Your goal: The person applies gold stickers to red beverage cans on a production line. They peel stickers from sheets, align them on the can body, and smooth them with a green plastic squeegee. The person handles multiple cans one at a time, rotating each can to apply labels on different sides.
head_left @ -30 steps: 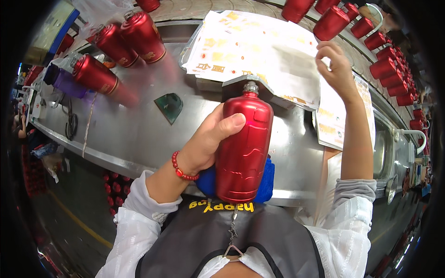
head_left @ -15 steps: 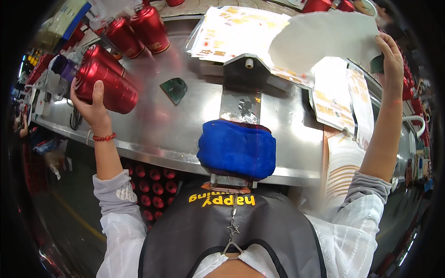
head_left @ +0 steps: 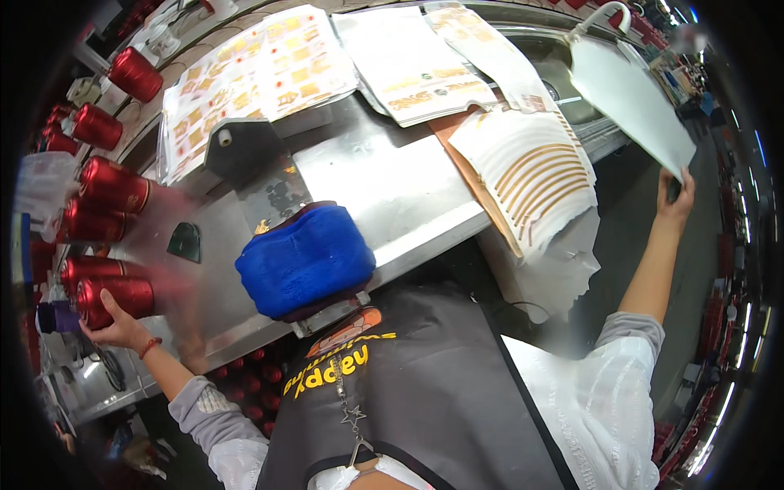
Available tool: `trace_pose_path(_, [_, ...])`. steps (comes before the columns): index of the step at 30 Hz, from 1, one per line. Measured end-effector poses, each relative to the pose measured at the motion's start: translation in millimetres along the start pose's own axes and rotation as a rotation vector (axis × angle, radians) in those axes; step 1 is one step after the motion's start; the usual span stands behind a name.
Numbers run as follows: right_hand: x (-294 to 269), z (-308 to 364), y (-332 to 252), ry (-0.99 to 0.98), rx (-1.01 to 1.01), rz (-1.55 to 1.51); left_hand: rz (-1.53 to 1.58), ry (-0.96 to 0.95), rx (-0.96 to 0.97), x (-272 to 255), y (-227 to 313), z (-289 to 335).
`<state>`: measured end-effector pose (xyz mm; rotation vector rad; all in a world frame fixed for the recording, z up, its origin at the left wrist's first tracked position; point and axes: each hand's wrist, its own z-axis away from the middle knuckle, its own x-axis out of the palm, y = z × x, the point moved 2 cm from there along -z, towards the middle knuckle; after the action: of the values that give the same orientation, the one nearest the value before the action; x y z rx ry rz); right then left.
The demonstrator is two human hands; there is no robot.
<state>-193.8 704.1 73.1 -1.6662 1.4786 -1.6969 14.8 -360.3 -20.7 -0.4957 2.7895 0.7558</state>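
Note:
My left hand (head_left: 116, 326) grips a shiny red metal bottle (head_left: 122, 297), which lies on its side at the left of the steel table. Its thumb is over the bottle and the fingers are partly hidden. Out at the far right, my right hand (head_left: 676, 198) pinches the lower end of a blank whitish sheet (head_left: 630, 102). A small dark green piece (head_left: 674, 191) shows within that same hand. Between the arms, a blue cloth-covered pad (head_left: 306, 261) sits at the table's near edge. A flat dark green scraper-like piece (head_left: 184, 242) lies beside the red bottles.
Several more red bottles (head_left: 114, 184) are at the left. Printed sheets (head_left: 261, 69) lie along the back of the steel table (head_left: 408, 200), with curved-striped sheets (head_left: 535, 167) at its right end. Behind the raised sheet is a sink (head_left: 600, 110) with a white faucet (head_left: 603, 12).
The view has turned to the right. My right hand has carried the whitish sheet away from the printed stack, out past the table's right end near the sink. My left hand stays on the red bottle.

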Motion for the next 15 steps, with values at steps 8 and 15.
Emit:
trace_pose_path(8, [-280,143,-16,0.851,0.323,0.298,0.054,-0.065,0.006,16,-4,25])
trace_pose_path(15, [-176,13,41,0.669,-0.068,1.261,0.689,-0.098,0.201,17,181,-47])
